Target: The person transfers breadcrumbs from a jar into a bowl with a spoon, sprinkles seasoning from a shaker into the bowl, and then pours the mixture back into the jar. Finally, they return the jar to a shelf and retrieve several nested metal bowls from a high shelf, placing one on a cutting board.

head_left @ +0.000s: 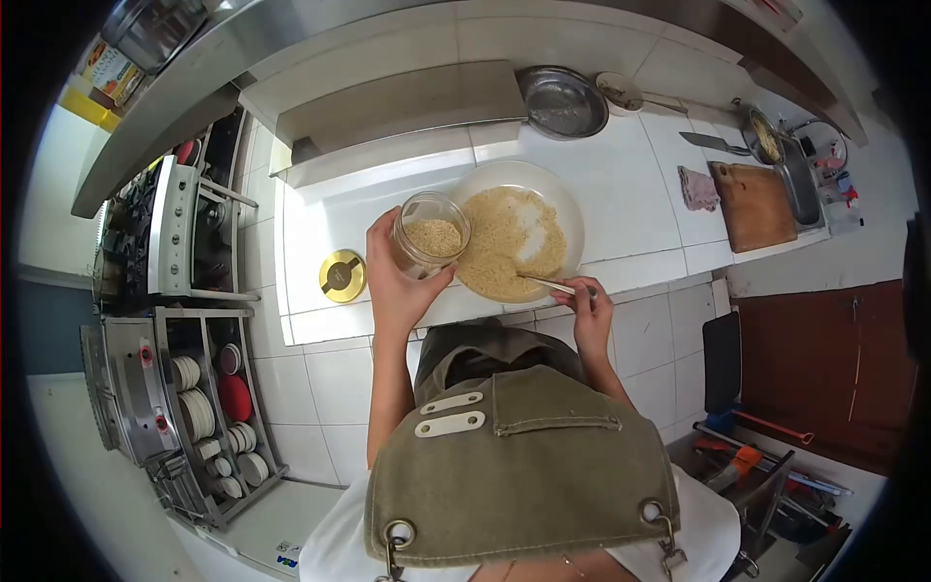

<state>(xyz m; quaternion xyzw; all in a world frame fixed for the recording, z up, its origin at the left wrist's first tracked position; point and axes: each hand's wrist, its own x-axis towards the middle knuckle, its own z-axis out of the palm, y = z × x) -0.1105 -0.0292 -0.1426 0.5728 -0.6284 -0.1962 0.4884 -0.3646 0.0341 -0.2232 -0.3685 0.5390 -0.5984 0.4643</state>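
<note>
My left hand (400, 288) is wrapped round a glass jar (419, 254), tilted beside the rim of a large white plate (574, 209). Inside the jar are pale tan crumbs or grains (433, 237). Much of the plate is covered by a similar tan crumbly heap (495, 238), with a bare patch right of its middle. My right hand (590, 308) grips the handle of a spoon (553, 284), whose tip is sunk in the heap near the plate's front edge. A gold lid (342, 276) with a dark label lies on the counter, left of the jar.
On the white tiled counter (630, 194), a metal pan (563, 101) and a small bowl (619, 90) stand at the back. Farther right are a knife (713, 143), a cloth (698, 188), a wooden board (754, 206) and a sink (800, 184). A metal shelf (388, 24) hangs overhead.
</note>
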